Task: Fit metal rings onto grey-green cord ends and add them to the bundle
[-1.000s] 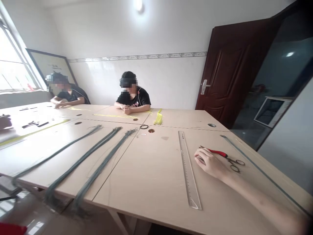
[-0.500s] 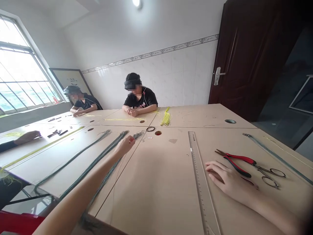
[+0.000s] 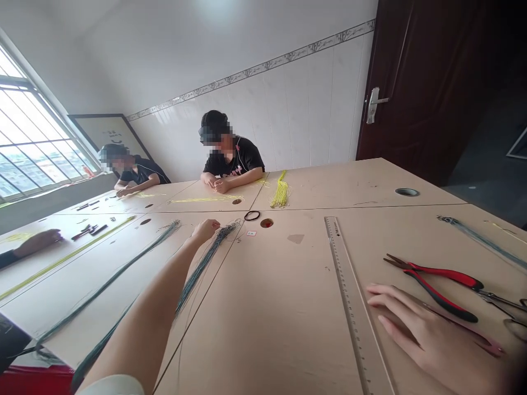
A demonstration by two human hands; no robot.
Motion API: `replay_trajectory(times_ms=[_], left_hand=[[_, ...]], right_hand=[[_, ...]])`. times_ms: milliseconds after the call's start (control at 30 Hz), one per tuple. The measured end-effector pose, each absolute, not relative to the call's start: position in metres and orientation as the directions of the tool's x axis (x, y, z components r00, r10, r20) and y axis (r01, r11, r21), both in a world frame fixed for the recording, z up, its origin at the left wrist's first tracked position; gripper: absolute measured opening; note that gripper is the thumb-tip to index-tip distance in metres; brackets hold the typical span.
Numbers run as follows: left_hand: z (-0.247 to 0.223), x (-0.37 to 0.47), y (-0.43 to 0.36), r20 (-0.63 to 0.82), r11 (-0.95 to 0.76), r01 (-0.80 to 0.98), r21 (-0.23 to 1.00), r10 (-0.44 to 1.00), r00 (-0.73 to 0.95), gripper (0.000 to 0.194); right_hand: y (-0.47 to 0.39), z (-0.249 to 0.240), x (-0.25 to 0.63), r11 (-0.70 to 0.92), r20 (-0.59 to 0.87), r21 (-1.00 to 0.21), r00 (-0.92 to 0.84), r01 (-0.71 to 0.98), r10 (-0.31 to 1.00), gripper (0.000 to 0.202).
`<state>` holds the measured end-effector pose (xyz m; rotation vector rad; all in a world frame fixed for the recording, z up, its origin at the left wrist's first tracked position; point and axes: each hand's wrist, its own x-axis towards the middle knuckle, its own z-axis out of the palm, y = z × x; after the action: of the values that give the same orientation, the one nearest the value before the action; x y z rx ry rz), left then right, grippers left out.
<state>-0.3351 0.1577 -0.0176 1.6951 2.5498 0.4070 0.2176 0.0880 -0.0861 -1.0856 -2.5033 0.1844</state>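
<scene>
My left hand [image 3: 204, 231] reaches forward over the table with its fingers closed, at the knotted end of a dark green cord bundle that my arm mostly covers. Whatever the fingertips hold is too small to tell. Just right of it lies another dark green cord bundle [image 3: 211, 252] with a tangled end; a third cord bundle [image 3: 135, 263] is to the left. My right hand [image 3: 420, 329] rests on the table, fingers stretched and apart, between a clear ruler [image 3: 349, 291] and red-and-black pliers [image 3: 447, 274]. Partly beneath it is a thin pinkish metal tool [image 3: 469, 328].
Scissors [image 3: 508, 304] lie at the right edge, below another green cord bundle [image 3: 473, 233]. A black ring [image 3: 252, 215] is beside a table hole [image 3: 267, 223]. Yellow cords [image 3: 280, 191] lie farther back. Two people sit across; another person's hand [image 3: 39, 243] is at left.
My left hand has moved left, off the right-hand green bundle to the one beside it. My right hand still rests by the ruler. The view has tilted and shifted.
</scene>
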Motion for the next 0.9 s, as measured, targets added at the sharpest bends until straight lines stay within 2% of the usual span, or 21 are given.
replay_trajectory(times_ms=[167,433,633,900], left_hand=[[-0.026,-0.336,0.165,0.032,0.356,0.917,0.177,0.930,-0.367,0.019],[-0.027,-0.333,0.167,0.037,0.396,0.907,0.145,0.914,-0.405,0.020],[-0.019,-0.332,0.161,0.036,0.417,0.888,0.195,0.902,-0.431,0.021],[-0.005,-0.333,0.158,0.048,0.436,0.836,0.334,0.878,-0.477,0.022]], right_hand=[[0.085,-0.080,0.215,0.763,0.488,-0.145,-0.626,0.629,0.608,0.024],[0.085,-0.079,0.215,0.755,0.468,-0.150,-0.627,0.639,0.623,0.021],[0.084,-0.075,0.212,0.756,0.497,-0.165,-0.609,0.634,0.619,0.022],[0.086,-0.079,0.213,0.740,0.443,-0.197,-0.615,0.643,0.653,0.026]])
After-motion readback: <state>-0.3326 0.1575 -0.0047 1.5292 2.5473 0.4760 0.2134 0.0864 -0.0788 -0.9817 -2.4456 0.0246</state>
